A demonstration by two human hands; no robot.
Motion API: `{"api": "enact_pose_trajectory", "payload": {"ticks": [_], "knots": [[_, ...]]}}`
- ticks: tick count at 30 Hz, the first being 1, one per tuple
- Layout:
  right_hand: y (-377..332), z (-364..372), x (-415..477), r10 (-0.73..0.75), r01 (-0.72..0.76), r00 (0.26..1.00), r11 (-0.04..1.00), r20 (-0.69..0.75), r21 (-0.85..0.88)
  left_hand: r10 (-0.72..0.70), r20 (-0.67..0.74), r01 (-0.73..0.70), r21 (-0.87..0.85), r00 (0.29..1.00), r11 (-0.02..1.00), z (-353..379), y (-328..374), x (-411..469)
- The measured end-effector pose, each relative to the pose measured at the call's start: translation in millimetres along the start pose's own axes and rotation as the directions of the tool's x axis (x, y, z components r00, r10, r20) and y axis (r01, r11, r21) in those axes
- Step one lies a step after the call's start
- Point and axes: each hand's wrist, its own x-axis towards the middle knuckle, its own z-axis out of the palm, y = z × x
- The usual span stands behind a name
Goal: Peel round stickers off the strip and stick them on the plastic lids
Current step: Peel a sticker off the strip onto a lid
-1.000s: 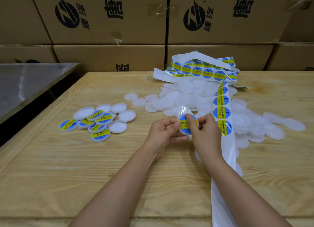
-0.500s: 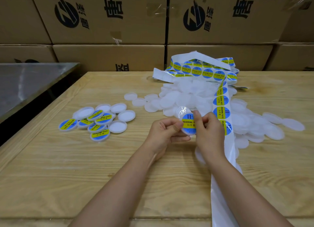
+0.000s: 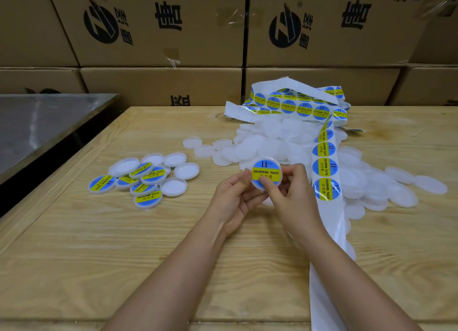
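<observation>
A white plastic lid (image 3: 266, 173) with a blue and yellow round sticker on its face is held up above the table, tilted towards me. My left hand (image 3: 233, 197) grips its left edge and my right hand (image 3: 290, 194) grips its lower right, thumb pressed on the sticker. The sticker strip (image 3: 324, 157) runs from a tangled heap at the back down past my right wrist and off the table's front edge. A heap of bare white lids (image 3: 272, 142) lies behind my hands. A small group of stickered lids (image 3: 146, 179) lies to the left.
The wooden table (image 3: 99, 256) fills the view. A grey metal table (image 3: 37, 130) stands to the left across a dark gap. Stacked cardboard boxes (image 3: 161, 28) form a wall behind. More bare lids (image 3: 401, 184) spread to the right.
The sticker, earlier only partly on the lid and turned sideways, now lies flat across the lid's face. Both hands have turned the lid so its text reads level.
</observation>
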Motion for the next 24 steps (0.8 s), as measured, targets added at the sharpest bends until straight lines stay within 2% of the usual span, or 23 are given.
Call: {"api": "enact_pose_trajectory", "payload": {"ticks": [5, 11, 18, 21, 24], "knots": [[-4.7, 0.5, -5.0, 0.015, -0.015, 1.0, 0.999, -0.004, 0.039, -0.032, 0.046, 0.03, 0.038, 0.998, 0.999, 1.2, -0.6, -0.7], [-2.3, -0.7, -1.3, 0.085, -0.064, 0.994, 0.961, -0.066, 0.27, -0.033, 0.108, 0.028, 0.051, 0.994, 0.998, 1.7, 1.9, -1.3], [1.0, -5.6, 2.4, 0.022, 0.004, 0.967, 0.995, -0.254, 0.104, -0.038, 0.136, 0.024, 0.103, 0.99, 0.994, 7.3, 0.9, -5.0], [0.1, -6.7, 3.7, -0.001, 0.016, 0.968, 0.998, -0.25, 0.057, -0.019, 0.087, 0.007, 0.137, 0.996, 0.991, 9.3, -0.1, -3.6], [-0.7, -7.8, 4.2, 0.001, 0.001, 0.983, 1.0, -0.186, 0.012, -0.024, 0.021, 0.02, 0.154, 1.0, 0.988, 9.1, -0.2, -1.5]]}}
